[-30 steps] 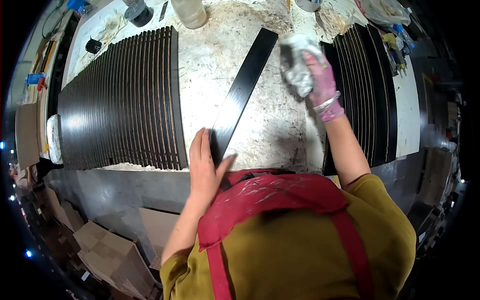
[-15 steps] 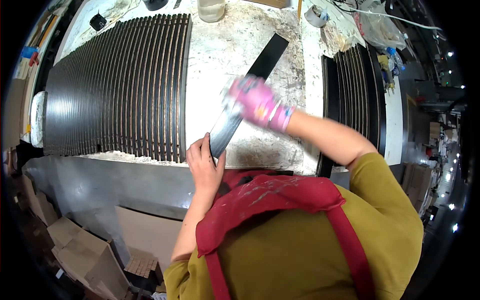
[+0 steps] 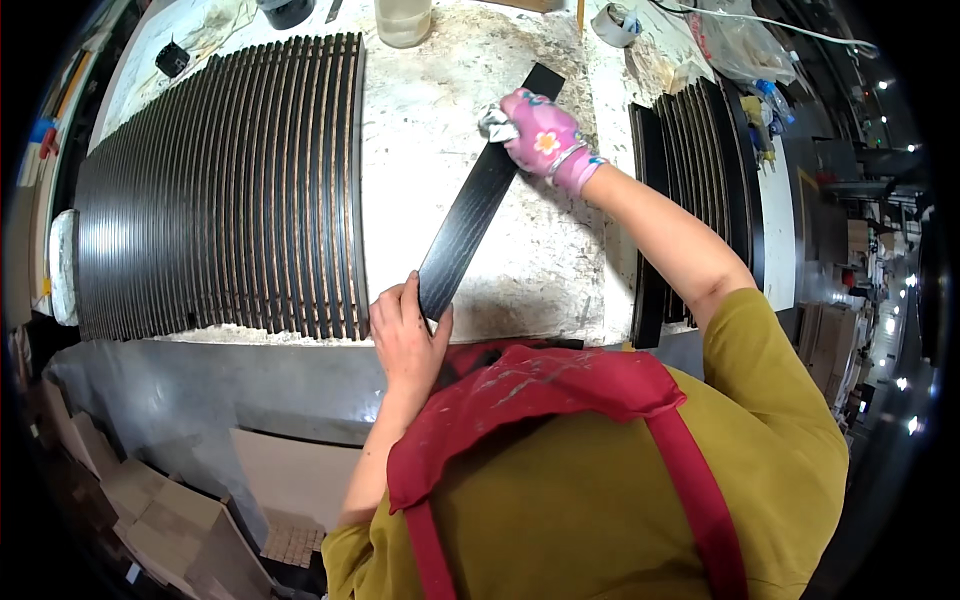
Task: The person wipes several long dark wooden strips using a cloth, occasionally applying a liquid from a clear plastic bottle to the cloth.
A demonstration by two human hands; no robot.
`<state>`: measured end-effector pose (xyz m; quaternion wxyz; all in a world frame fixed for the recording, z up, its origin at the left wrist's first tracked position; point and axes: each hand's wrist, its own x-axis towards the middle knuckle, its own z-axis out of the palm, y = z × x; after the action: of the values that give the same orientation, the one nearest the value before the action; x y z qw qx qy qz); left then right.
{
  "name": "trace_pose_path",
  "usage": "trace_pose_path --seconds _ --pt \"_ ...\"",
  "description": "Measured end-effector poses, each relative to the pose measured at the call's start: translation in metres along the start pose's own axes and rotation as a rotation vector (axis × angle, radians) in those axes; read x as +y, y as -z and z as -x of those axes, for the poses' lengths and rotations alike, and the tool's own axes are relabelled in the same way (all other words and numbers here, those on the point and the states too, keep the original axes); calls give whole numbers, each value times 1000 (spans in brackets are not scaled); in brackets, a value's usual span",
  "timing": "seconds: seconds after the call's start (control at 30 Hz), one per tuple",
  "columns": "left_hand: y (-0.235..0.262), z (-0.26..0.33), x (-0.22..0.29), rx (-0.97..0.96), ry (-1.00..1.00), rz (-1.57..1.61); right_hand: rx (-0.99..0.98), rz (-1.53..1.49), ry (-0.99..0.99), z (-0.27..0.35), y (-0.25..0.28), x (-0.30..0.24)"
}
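A black wood-grained board (image 3: 465,222) lies slanted across the white worktable (image 3: 415,180), its near end toward me. My bare left hand (image 3: 408,328) grips that near end, thumb on one side and fingers on the other. Further up the board, my right hand (image 3: 545,138), in a pink flowered glove, is closed on a crumpled whitish rag (image 3: 497,126). The rag's edge sticks out to the left of the fingers; the rest is hidden in the palm. The gloved hand covers part of the board near its far end.
On the left stands a long row of black boards (image 3: 220,190) on edge. Another group of dark boards (image 3: 690,180) is at the right. At the back are a clear container (image 3: 403,22), a dark pot (image 3: 285,10) and a tape roll (image 3: 612,27). Cardboard boxes (image 3: 180,510) sit on the floor.
My right hand has slid with the rag up and right along the board, toward its far end. My left hand keeps its hold on the near end. The view has shifted slightly.
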<state>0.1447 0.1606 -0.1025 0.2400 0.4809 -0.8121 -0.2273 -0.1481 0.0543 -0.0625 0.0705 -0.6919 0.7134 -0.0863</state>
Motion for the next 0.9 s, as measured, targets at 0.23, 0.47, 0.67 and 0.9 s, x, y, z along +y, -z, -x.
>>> trace_pose_path --seconds 0.23,0.47,0.67,0.9 --pt "0 1 -1 2 8 -32 -39 -175 105 29 7 -33" --pt "-3 0 -1 -4 15 -52 -1 -72 326 39 -9 -42" --pt "-5 -1 0 7 12 -81 -29 -11 157 22 -8 -26" --pt "0 -5 5 3 32 -19 42 -49 32 4 3 14"
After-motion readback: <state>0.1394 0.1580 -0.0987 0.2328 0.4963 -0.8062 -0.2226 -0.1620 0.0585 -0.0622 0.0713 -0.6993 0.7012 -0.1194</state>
